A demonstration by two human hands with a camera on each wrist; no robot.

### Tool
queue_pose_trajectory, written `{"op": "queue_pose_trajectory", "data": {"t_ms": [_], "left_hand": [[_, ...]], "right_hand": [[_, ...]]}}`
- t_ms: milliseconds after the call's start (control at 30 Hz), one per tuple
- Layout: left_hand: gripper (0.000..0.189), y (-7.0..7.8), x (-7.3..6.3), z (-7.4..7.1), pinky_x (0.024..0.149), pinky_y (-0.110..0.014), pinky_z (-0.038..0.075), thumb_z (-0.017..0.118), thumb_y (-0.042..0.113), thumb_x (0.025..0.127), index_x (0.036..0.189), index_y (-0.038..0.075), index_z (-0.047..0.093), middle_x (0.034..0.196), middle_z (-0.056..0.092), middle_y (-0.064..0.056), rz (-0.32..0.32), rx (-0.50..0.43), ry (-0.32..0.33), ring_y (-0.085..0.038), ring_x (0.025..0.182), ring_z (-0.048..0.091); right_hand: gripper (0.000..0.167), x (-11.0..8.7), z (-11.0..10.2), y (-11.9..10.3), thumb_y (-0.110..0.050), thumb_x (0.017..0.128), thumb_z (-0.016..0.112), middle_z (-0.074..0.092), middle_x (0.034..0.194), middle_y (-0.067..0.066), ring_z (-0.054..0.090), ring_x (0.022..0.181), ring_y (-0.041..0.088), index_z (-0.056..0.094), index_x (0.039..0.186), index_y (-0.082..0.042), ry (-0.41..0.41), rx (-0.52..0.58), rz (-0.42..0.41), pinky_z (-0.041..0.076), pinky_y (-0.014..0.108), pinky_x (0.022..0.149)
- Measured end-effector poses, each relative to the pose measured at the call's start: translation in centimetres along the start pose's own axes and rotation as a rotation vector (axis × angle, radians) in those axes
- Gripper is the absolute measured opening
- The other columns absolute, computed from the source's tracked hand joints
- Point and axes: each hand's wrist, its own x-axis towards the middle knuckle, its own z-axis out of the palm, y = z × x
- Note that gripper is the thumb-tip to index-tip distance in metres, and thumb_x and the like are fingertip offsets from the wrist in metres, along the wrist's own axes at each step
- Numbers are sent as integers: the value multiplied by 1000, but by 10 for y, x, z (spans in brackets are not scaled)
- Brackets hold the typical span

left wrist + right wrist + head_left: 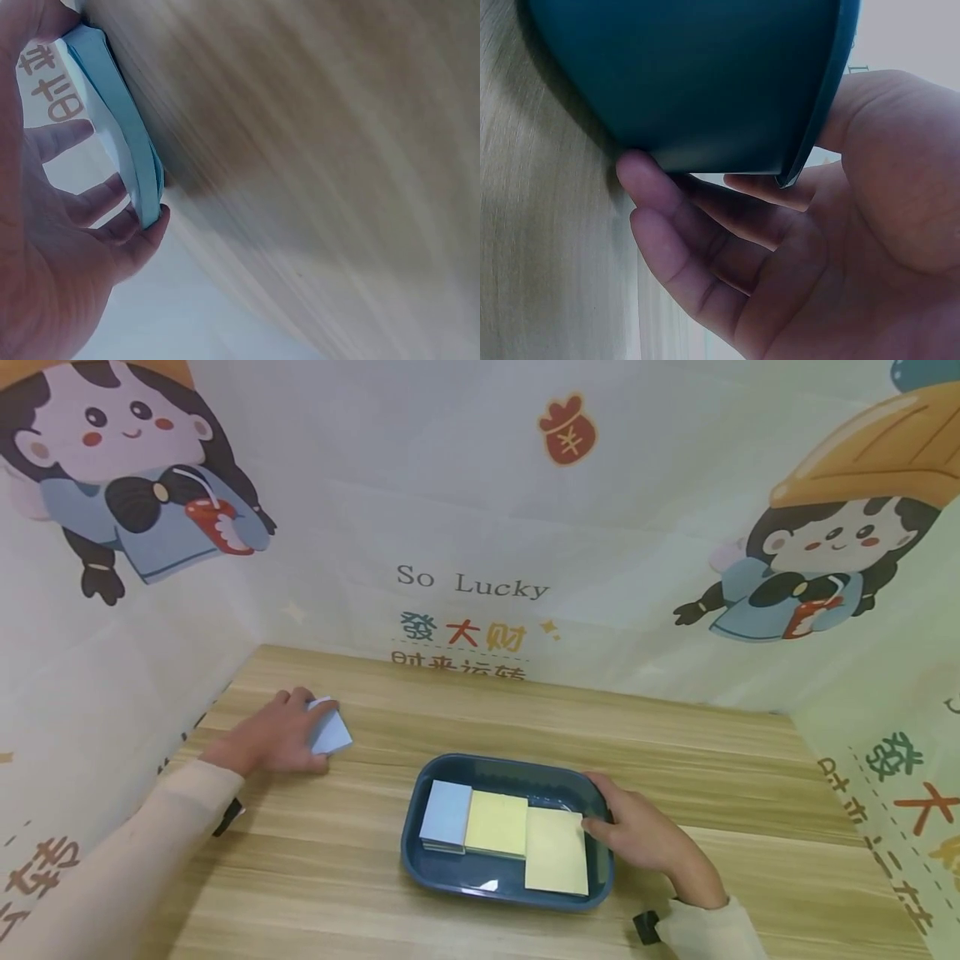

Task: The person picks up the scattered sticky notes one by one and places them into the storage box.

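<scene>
At the left of the table my left hand (283, 733) grips a light blue sticky note pad (332, 737) between thumb and fingertips. The left wrist view shows the edge of this pad (127, 120) close to the tabletop. My right hand (637, 832) holds the right end of a dark blue plastic tray (450, 887), thumb over the rim. From the right wrist, the fingers (649, 180) reach along the tray's outer wall (690, 90). Side by side in the tray lie a blue pad stack (447, 814), a yellow stack (497, 823) and a longer pale yellow pad (557, 853).
The wood-grain table (330, 860) meets a printed cloth backdrop (337, 527) behind and on both sides. Black straps (227, 817) show at both wrists.
</scene>
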Motion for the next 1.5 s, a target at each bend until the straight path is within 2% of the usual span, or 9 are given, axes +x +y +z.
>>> {"op": "queue_pose_trajectory", "data": {"t_ms": [167,433,700,1000,1133,1500], "left_hand": [[95,6,-2,-1,75,-53,53,81,45,75,156,2,55,141,52,-38,17,23,4,-49,109,55],[91,11,-9,1,74,-53,56,78,40,76,155,4,55,145,49,-38,41,0,12,-52,111,56],[90,18,-16,-3,80,-59,57,76,40,77,156,4,54,150,47,-37,61,-4,24,-54,117,55],[90,25,-24,-10,78,-55,57,75,43,79,157,5,53,149,48,-35,98,-13,54,-53,115,55],[88,32,-27,-15,79,-55,58,76,42,81,157,4,53,150,48,-34,126,-16,65,-51,116,55],[82,63,-29,-35,86,-58,59,76,37,86,159,9,53,155,47,-29,180,-9,65,-45,121,55]], "right_hand": [[62,0,0,0,-9,104,69,73,124,17,66,97,20,43,157,10,-5,2,8,58,40,84],[62,0,1,0,-10,106,69,73,126,17,67,100,20,43,158,10,-14,5,12,59,41,87],[60,0,0,0,-9,106,68,73,125,17,66,97,20,43,157,10,-11,-2,-3,58,38,86],[61,1,0,1,-8,106,67,71,125,14,64,98,21,42,159,10,-17,-8,11,56,39,88],[62,1,0,1,-9,106,67,72,125,14,64,98,21,41,159,10,-16,-17,16,56,40,88],[61,1,0,1,-8,106,67,72,128,17,67,102,21,43,158,10,-9,-10,13,58,42,90]]}}
